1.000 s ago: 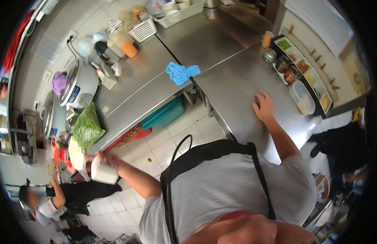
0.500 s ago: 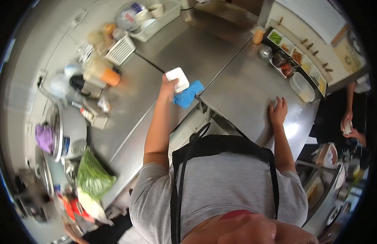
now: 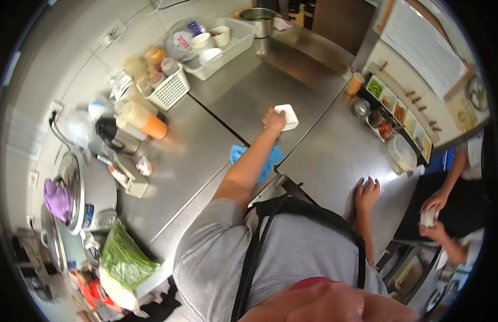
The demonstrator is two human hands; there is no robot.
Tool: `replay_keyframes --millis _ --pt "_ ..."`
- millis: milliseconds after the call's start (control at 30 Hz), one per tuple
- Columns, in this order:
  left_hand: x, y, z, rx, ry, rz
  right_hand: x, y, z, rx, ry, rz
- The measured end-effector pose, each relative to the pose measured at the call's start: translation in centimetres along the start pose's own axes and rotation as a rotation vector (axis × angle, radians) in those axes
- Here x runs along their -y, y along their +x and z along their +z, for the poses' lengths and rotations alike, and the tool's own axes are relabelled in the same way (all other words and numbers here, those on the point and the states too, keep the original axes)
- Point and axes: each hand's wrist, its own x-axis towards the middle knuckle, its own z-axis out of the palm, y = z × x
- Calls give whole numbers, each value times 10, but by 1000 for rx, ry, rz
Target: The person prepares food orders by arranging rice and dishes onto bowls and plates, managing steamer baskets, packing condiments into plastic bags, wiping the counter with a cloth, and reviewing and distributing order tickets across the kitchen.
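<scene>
My left hand [image 3: 273, 120] is closed on a small stack of white square dishes [image 3: 288, 117], at or just above the steel counter. Behind it, partly under my left forearm, lies a crumpled blue cloth [image 3: 272, 161]. My right hand [image 3: 368, 192] rests on the steel table [image 3: 326, 161] at the right, fingers spread, with nothing seen in it.
White baskets [image 3: 171, 92] with bottles and bowls stand at the back left, near a metal pot [image 3: 258, 21]. A large cooker [image 3: 98, 188] and bagged greens [image 3: 125, 257] are at left. Topping trays [image 3: 399, 114] line the right wall. A co-worker's hands [image 3: 434, 214] hold something pale.
My left hand has carried the white dishes from the far left, past the blue cloth, onto or just over the back counter. My right hand remains at the right table. The view has shifted.
</scene>
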Motion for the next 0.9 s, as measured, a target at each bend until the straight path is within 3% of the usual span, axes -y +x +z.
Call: replay_keyframes --millis 167,400,467,600,700,767,900 --pt "-11 -7 -27 39 -10 -41 -14 -2 14 0 -1 -80" --pt "27 32 -146 7 -290 115 -3 -5 7 41 -48 -85" --pt "14 10 -194 -18 -315 86 8 -2 3 51 20 -122" --pt "18 40 -268 -33 -14 138 63 7 11 85 306 -255" --pt "-30 35 -301 -112 -38 221 121 20 35 80 490 -457" --pt "-70 38 -317 -162 -10 314 158 29 50 219 733 -522" --pt "-161 53 -329 -259 -121 515 218 37 77 390 843 -687"
